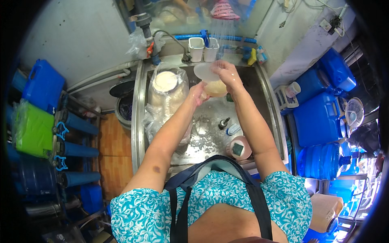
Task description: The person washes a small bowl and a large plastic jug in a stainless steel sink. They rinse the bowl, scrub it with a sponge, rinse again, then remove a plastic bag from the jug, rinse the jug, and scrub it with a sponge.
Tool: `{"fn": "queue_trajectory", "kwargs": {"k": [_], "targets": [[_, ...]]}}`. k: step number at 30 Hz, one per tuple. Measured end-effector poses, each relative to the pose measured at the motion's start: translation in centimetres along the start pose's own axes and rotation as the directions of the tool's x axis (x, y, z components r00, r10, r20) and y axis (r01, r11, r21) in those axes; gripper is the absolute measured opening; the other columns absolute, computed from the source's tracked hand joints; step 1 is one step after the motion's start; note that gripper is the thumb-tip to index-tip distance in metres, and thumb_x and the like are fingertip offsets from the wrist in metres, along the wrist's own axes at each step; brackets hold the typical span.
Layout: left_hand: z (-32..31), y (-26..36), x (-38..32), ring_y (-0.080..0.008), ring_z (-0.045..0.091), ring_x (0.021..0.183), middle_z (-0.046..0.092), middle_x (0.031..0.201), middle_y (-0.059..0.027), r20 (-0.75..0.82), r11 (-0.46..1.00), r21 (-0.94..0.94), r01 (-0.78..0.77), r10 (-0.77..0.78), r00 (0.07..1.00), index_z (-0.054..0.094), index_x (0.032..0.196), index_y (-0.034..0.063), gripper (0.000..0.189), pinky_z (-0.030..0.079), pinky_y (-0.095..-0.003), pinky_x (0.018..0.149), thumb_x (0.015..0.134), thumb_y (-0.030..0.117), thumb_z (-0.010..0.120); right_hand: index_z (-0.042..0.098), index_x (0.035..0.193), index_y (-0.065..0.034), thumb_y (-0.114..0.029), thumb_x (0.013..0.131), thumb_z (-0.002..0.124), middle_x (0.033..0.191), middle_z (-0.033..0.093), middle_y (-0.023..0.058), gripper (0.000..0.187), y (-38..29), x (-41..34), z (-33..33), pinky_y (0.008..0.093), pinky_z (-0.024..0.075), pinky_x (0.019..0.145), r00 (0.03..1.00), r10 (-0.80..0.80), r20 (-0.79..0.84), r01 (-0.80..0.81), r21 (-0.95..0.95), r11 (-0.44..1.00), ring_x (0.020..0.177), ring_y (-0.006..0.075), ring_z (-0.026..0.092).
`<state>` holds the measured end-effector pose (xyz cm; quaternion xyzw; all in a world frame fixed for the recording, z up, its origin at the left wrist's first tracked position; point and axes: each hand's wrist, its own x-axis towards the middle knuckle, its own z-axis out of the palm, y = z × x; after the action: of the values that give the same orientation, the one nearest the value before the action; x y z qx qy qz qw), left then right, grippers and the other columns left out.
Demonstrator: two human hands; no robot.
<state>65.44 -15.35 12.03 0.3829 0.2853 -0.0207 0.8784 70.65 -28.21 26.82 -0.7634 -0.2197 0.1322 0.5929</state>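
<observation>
My left hand (pixel 199 92) grips a shallow round yellowish plastic container (pixel 217 89) over the steel sink (pixel 202 121). With the fingers of my right hand (pixel 228 74), I hold a round translucent lid (pixel 205 72) just above and left of the container. Water falls in a spray from a shower head (pixel 224 11) wrapped in pink printed tape, coming down by my right hand, which looks wet. Left of my left hand, a clear plastic bag (pixel 170 101) wraps a large container with a round cream-coloured top (pixel 165 82).
In the sink are a blue-and-white brush (pixel 233 129), a dark-tipped fitting (pixel 224 123) and a pink tub (pixel 244 152) with a green scouring pad (pixel 238 148). White cups (pixel 196 50) and a yellow sponge (pixel 252 57) line the back ledge. Blue jugs (pixel 317 120) stand right.
</observation>
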Motion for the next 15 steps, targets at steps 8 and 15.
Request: {"fn": "queue_trajectory", "kwargs": {"k": [8,15], "targets": [[-1.0,1.4,-0.6,-0.0233,0.068,0.075,0.066,0.098,-0.0081,-0.041,0.991,0.131,-0.026,0.032,0.999,0.058,0.115,0.0110,0.028,0.056,-0.0303,0.051,0.091,0.025,0.061,0.064,0.104,-0.0037,-0.014,0.077,0.068,0.096,0.064,0.0095,0.029,2.4,1.3,3.0,0.0355,0.0465,0.086,0.941,0.309,0.139,-0.319,0.666,0.674,0.097,0.0230,0.059],[-2.8,0.1,-1.2,-0.0217,0.065,0.062,0.068,0.093,-0.0096,0.002,0.999,0.035,0.019,-0.019,1.000,0.056,0.119,0.0099,0.032,0.050,-0.0281,0.041,0.098,0.034,0.050,0.063,0.103,-0.0058,0.006,0.072,0.053,0.094,0.069,0.0156,0.035,1.4,0.1,3.5,0.0370,0.0539,0.080,0.835,-0.543,0.094,0.549,-0.208,0.809,0.093,0.0334,0.066]]}}
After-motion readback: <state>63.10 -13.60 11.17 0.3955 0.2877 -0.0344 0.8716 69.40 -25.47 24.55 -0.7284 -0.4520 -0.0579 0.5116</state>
